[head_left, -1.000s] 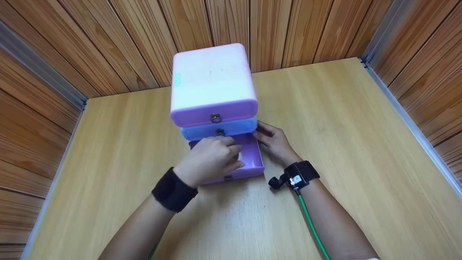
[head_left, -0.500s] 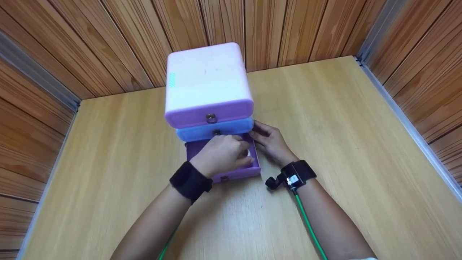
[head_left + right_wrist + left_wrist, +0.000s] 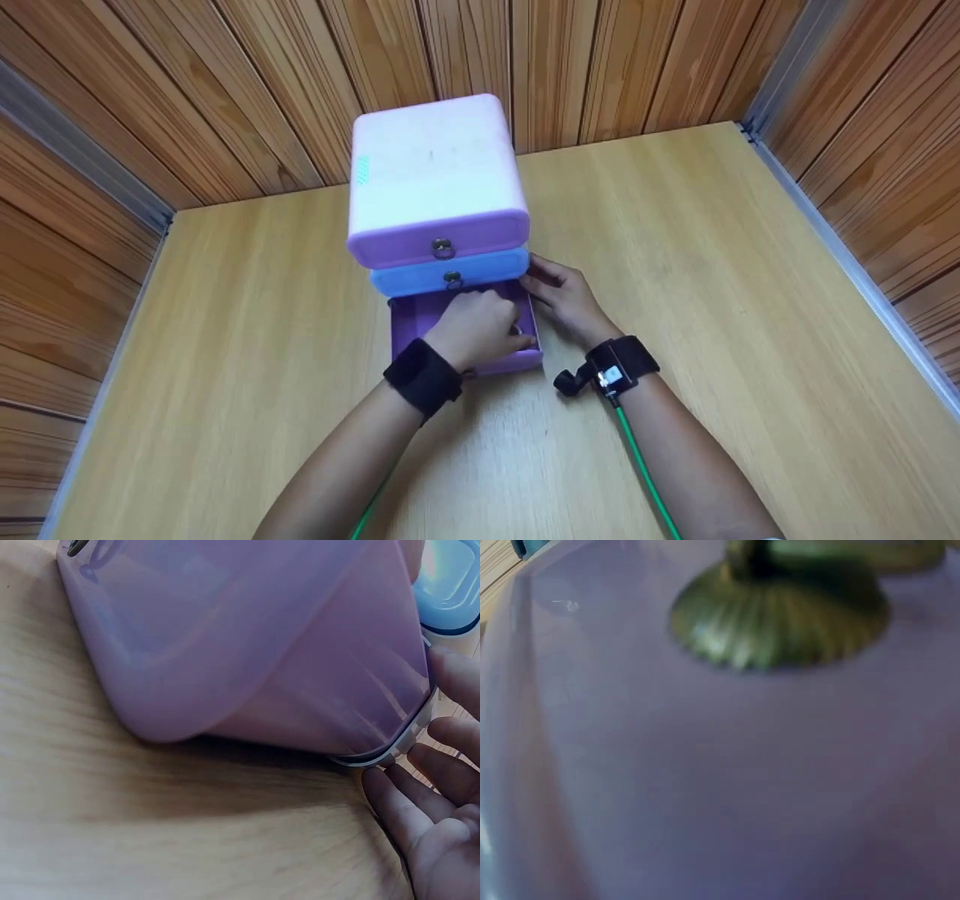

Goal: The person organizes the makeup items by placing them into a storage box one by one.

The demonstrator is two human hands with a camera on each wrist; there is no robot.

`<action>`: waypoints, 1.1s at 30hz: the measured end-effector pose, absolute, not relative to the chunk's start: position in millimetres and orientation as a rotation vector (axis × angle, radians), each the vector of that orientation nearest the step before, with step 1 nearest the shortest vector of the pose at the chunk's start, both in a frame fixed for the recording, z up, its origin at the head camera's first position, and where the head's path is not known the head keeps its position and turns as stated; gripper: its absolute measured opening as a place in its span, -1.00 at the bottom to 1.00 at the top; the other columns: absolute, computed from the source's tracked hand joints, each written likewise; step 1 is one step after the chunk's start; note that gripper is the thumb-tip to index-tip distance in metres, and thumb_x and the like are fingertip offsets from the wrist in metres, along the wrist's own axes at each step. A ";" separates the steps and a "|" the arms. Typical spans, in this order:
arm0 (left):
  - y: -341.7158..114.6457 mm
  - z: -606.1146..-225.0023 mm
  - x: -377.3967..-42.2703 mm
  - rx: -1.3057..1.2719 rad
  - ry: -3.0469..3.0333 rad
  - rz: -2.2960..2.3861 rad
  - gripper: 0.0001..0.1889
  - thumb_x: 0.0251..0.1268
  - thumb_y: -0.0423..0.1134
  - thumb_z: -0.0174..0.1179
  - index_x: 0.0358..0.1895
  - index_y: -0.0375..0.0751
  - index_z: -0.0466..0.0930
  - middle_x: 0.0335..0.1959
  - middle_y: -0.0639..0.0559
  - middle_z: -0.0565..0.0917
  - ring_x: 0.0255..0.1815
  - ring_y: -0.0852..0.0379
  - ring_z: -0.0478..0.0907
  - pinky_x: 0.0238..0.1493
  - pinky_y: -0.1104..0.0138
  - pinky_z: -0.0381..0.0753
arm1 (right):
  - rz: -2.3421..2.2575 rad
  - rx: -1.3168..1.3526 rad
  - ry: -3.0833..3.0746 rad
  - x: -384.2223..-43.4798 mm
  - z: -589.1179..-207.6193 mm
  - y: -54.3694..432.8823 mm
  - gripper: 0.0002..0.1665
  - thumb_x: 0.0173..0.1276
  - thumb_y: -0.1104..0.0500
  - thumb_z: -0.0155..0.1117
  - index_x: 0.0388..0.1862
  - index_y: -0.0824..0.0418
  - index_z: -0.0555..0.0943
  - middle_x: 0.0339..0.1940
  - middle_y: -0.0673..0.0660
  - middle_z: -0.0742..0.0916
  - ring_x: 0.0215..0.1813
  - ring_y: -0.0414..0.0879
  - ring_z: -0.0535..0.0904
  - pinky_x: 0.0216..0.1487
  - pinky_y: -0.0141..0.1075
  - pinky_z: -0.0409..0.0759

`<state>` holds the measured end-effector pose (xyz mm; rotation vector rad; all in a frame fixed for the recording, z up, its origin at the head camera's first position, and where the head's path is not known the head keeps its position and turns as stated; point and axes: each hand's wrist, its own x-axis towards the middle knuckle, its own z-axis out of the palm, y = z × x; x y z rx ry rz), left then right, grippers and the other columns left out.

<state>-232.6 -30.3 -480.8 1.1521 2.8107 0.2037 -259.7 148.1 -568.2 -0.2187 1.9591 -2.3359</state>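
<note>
A small drawer chest [image 3: 439, 180] with a pale pink top stands on the table. Its bottom purple drawer [image 3: 409, 319] is pulled out. My left hand [image 3: 480, 326] is down inside that drawer, with curled fingers holding a small whitish thing [image 3: 516, 329], mostly hidden by the fingers. The left wrist view is filled by the purple drawer front [image 3: 705, 765] and its brass ring pull [image 3: 780, 619]. My right hand [image 3: 566, 296] rests against the chest's right side. In the right wrist view its extended fingers [image 3: 401, 806] touch the casing's edge beside the drawer.
The blue middle drawer [image 3: 412, 280] and the purple top drawer front [image 3: 390, 246] are closed, each with a ring pull. Wooden table [image 3: 712, 300] surrounds the chest. Slatted wood walls [image 3: 555, 67] stand behind and at both sides. Green cables [image 3: 645, 465] trail from the wrists.
My left hand has moved right inside the bottom drawer, towards its right side, with the whitish thing in its fingers. The right hand has stayed in place at the chest's side.
</note>
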 end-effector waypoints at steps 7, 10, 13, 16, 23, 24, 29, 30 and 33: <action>-28.1 -483.9 -236.0 1.029 2.717 0.227 -0.52 0.15 0.22 0.29 -0.70 -0.02 0.47 -0.72 0.17 0.43 -0.61 0.14 0.43 -0.51 0.20 0.51 | -2.376 -0.241 1.923 -259.9 -569.2 147.6 -0.37 0.33 0.15 0.35 0.36 0.21 0.45 0.28 0.17 0.57 0.31 0.00 0.45 0.27 -0.23 0.41; -26.6 -486.0 -238.1 1.002 2.688 0.220 -0.57 0.16 0.19 0.30 -0.65 -0.02 0.51 -0.68 0.16 0.47 -0.57 0.11 0.46 -0.45 0.18 0.54 | -2.381 -0.256 1.908 -260.0 -569.8 147.7 -0.38 0.34 0.18 0.34 0.36 0.23 0.44 0.28 0.18 0.56 0.31 0.02 0.45 0.27 -0.22 0.41; -24.6 -488.6 -240.1 0.971 2.667 0.217 -0.60 0.13 0.21 0.31 -0.59 -0.01 0.57 -0.63 0.15 0.52 -0.52 0.09 0.50 -0.40 0.17 0.55 | -2.394 -0.261 1.888 -260.0 -570.1 147.6 -0.40 0.35 0.21 0.32 0.36 0.24 0.45 0.27 0.18 0.57 0.30 0.02 0.46 0.27 -0.21 0.41; -22.9 -490.1 -241.9 0.931 2.653 0.214 -0.61 0.12 0.21 0.32 -0.57 -0.01 0.57 -0.61 0.12 0.54 -0.51 0.08 0.51 -0.39 0.17 0.55 | -2.388 -0.267 1.912 -260.3 -570.0 147.7 -0.42 0.36 0.22 0.31 0.35 0.24 0.45 0.26 0.18 0.58 0.29 0.02 0.47 0.27 -0.21 0.41; -21.4 -489.4 -243.9 0.897 2.613 0.233 -0.68 0.13 0.05 0.34 -0.59 -0.04 0.51 -0.60 0.10 0.52 -0.50 0.07 0.48 -0.38 0.17 0.52 | -2.389 -0.230 1.900 -260.8 -570.1 147.4 -0.37 0.32 0.17 0.36 0.36 0.24 0.44 0.26 0.18 0.58 0.30 0.01 0.46 0.28 -0.23 0.40; -21.8 -489.1 -243.8 0.904 2.609 0.231 -0.68 0.14 0.05 0.33 -0.58 -0.04 0.52 -0.59 0.10 0.53 -0.50 0.07 0.49 -0.38 0.18 0.53 | -2.388 -0.229 1.894 -260.7 -569.9 147.4 -0.36 0.32 0.16 0.36 0.36 0.23 0.44 0.27 0.18 0.58 0.30 0.01 0.46 0.28 -0.23 0.40; -24.3 -488.0 -241.9 0.968 2.608 0.227 -0.63 0.20 0.14 0.29 -0.54 -0.04 0.56 -0.61 0.14 0.51 -0.52 0.11 0.49 -0.40 0.19 0.52 | -2.372 -0.250 1.911 -260.1 -569.5 148.2 -0.35 0.31 0.11 0.37 0.36 0.21 0.46 0.26 0.16 0.59 0.29 0.01 0.47 0.26 -0.21 0.42; -25.0 -488.0 -241.4 0.986 2.614 0.233 -0.63 0.22 0.15 0.27 -0.54 -0.05 0.57 -0.62 0.15 0.50 -0.53 0.11 0.48 -0.41 0.19 0.52 | -2.368 -0.255 1.917 -260.0 -569.3 148.6 -0.35 0.32 0.11 0.36 0.36 0.20 0.45 0.26 0.16 0.58 0.29 0.00 0.47 0.26 -0.21 0.42; -28.0 -486.6 -239.0 1.045 2.646 0.252 -0.65 0.27 0.11 0.24 -0.51 -0.07 0.59 -0.63 0.15 0.48 -0.54 0.12 0.47 -0.42 0.18 0.53 | -2.362 -0.246 1.925 -259.3 -568.9 149.4 -0.36 0.33 0.11 0.36 0.36 0.19 0.45 0.28 0.15 0.57 0.30 -0.01 0.46 0.26 -0.22 0.42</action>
